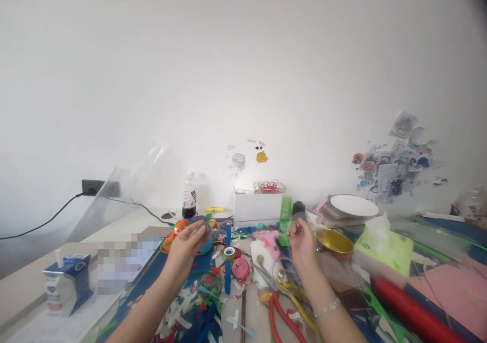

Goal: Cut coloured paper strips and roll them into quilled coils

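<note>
My left hand (190, 241) is raised over the left middle of the cluttered table, its fingers curled together around a small see-through round piece (206, 228). Behind it lie orange and blue round items (180, 226). Above the right middle, my right hand (302, 239) is lifted with fingers bent inward; whether it holds anything small is unclear. Between the hands are a pink glue gun (269, 241), a pink tape roll (240, 269) and a green-rimmed roll (229, 252). Red-handled pliers (279, 317) and a yellow-handled tool (304, 315) lie below my right hand.
A drink carton (66, 284) stands at left and a dark-filled bottle (189, 196) at the back. Rightward are a gold-lined tin (335, 242), a tissue box (384, 251), a white plate (353, 205) and a red roll (414, 310). Paper scraps (182, 302) cover the front.
</note>
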`<state>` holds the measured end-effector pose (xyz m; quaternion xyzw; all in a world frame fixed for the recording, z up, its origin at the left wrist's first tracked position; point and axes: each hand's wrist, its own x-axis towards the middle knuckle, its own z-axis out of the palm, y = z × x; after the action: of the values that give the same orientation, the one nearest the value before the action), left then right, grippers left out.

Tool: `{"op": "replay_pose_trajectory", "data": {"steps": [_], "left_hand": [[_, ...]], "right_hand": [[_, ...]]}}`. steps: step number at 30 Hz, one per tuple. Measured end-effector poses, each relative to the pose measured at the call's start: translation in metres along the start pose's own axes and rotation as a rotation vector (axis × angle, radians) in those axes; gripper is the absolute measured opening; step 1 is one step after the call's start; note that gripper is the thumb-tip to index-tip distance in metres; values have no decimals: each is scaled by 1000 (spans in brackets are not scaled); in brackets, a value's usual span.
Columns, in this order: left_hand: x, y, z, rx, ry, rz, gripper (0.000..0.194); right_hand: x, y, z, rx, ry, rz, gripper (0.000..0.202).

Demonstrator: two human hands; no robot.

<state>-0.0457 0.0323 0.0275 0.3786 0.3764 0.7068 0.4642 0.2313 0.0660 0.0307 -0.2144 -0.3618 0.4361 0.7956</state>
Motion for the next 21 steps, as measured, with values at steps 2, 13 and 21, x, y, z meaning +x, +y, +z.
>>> {"op": "replay_pose_trajectory", "data": {"steps": [2, 13, 21], "left_hand": [[0, 0, 0, 9, -5, 1, 33], [-3, 21, -1, 236, -157, -91, 45], [5, 34, -13, 267, -70, -54, 45]], "right_hand": [[3, -3, -3, 26, 22, 2, 25], [19, -13, -21, 58, 124, -59, 23], [28, -27, -32, -219, 155, -191, 25]]}}
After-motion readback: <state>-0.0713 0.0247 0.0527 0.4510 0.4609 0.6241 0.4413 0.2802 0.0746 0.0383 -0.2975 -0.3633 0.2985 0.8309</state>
